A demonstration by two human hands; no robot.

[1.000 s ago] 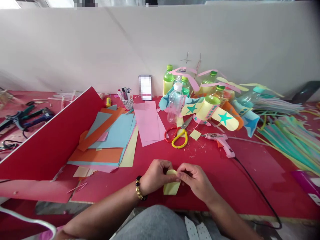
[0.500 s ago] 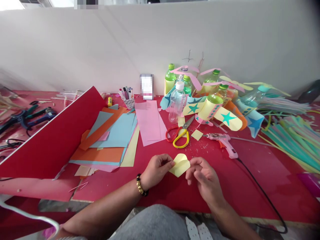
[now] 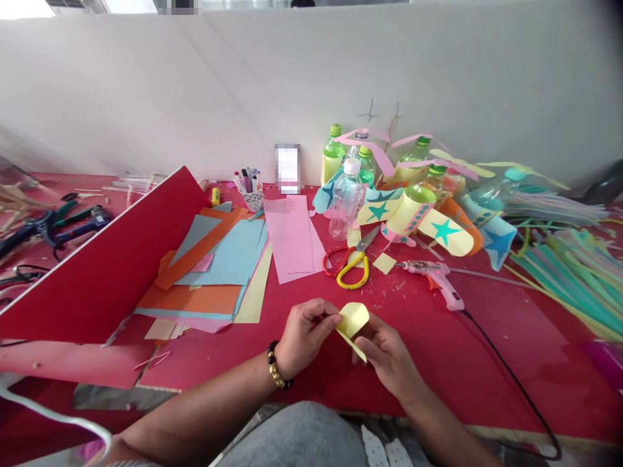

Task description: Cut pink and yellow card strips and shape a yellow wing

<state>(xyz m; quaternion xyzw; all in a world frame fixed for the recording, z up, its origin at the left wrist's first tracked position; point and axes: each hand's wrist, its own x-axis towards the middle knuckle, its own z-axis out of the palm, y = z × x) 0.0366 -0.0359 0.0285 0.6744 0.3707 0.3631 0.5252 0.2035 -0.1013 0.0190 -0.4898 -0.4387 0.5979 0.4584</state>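
Note:
A small piece of yellow paper (image 3: 355, 319) with rounded ends is bent along a fold, held above the red table in front of me. My left hand (image 3: 311, 334) pinches its left edge between thumb and fingers. On the other side, my right hand (image 3: 387, 357) grips it with the thumb on the lower flap and the fingers behind, partly hidden. Beyond the hands lie scissors (image 3: 354, 263) with red and yellow handles. A pink glue gun (image 3: 438, 279) rests to the right, its nozzle near a small yellow square (image 3: 384, 263).
Coloured paper sheets (image 3: 214, 259) and pink strips (image 3: 292, 240) lie left of centre, beside a slanted red board (image 3: 107, 266). A pen cup (image 3: 252, 198) and phone (image 3: 287, 170) stand behind. Decorated bottles (image 3: 350, 201) crowd the back right, near glue sticks (image 3: 559, 272). A black cord (image 3: 511, 379) trails rightward.
My right hand has closed on the yellow paper, its thumb now pressing the lower flap. The paper has turned and is bent more sharply. My left hand keeps its pinch.

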